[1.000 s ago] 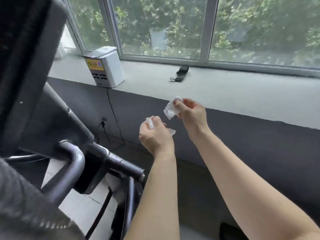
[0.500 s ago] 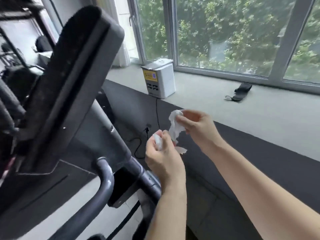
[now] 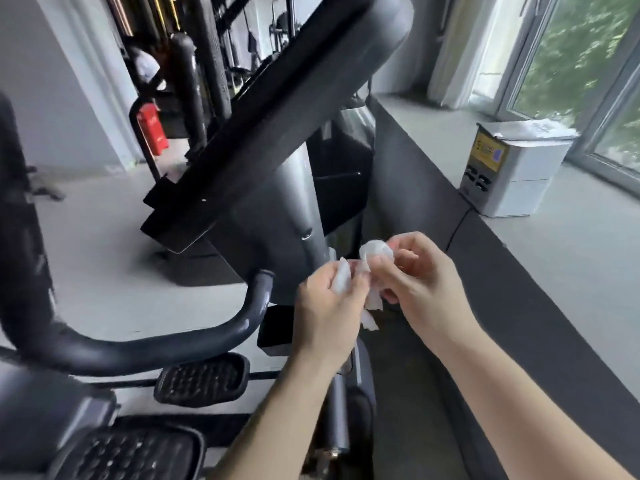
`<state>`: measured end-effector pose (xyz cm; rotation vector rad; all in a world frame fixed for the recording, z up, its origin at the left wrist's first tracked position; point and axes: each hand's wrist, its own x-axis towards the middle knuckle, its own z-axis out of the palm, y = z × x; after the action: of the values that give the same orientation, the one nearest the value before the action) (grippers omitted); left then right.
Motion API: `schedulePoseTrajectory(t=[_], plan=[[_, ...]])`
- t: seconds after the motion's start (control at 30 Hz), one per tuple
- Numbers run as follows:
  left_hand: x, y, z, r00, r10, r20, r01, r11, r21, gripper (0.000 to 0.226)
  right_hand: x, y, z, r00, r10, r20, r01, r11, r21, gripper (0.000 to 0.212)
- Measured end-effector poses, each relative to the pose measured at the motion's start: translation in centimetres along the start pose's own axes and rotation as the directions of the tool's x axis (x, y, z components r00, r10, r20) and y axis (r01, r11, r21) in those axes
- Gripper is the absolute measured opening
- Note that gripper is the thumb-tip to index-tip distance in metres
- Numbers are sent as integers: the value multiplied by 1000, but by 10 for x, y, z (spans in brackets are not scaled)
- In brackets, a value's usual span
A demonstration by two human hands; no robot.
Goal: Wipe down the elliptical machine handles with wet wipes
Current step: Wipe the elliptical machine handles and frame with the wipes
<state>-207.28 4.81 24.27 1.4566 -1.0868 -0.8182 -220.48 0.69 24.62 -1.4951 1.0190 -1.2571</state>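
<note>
A crumpled white wet wipe (image 3: 372,263) hangs between my two hands in front of the elliptical machine's grey column (image 3: 298,209). My left hand (image 3: 329,306) pinches its left end and my right hand (image 3: 422,275) pinches its upper right part, fingers curled. A loose end of the wipe dangles below. The curved dark handle (image 3: 156,344) runs from lower left up toward the column, a little left of my left hand and apart from it. The black console (image 3: 270,109) slants above.
A white charging box (image 3: 512,174) stands on the grey windowsill (image 3: 571,258) at right. Two black foot pedals (image 3: 204,379) lie below the handle. A red object (image 3: 152,128) and other gym equipment stand at the back left.
The view has swung left, from the window to the elliptical. Both hands have come closer together on the wipe and now sit next to the column.
</note>
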Motion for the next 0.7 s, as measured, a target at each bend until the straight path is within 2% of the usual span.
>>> schedulePoseTrajectory(t=[0.1, 0.2, 0.27, 0.43, 0.5, 0.6, 0.67, 0.7], plan=[[-2, -11, -9, 999, 1, -51, 0, 999, 32, 24, -9, 6, 10, 998, 20, 57, -19, 1000, -15, 5], [-9, -22, -20, 998, 16, -63, -15, 1000, 14, 29, -19, 3, 19, 982, 96, 165, -121, 981, 149, 16], [-13, -27, -29, 995, 42, -88, -37, 998, 58, 32, -17, 6, 25, 953, 132, 273, -190, 961, 201, 23], [-23, -29, -49, 978, 27, -208, -10, 997, 83, 34, 5, 17, 40, 869, 120, 481, -247, 946, 210, 17], [-28, -28, -52, 952, 39, -305, -7, 995, 104, 32, 16, 16, 47, 820, 94, 565, -240, 952, 190, 9], [-43, -23, -55, 909, 3, -416, 53, 991, 124, 35, 28, 13, 56, 729, 43, 683, -204, 966, 157, 9], [-56, -17, -57, 865, -33, -501, 87, 992, 86, 25, 34, 11, 63, 676, 26, 736, -207, 966, 156, 8], [-62, -15, -59, 818, -34, -575, 101, 991, 84, 17, 37, 10, 67, 662, 21, 749, -208, 965, 157, 7]])
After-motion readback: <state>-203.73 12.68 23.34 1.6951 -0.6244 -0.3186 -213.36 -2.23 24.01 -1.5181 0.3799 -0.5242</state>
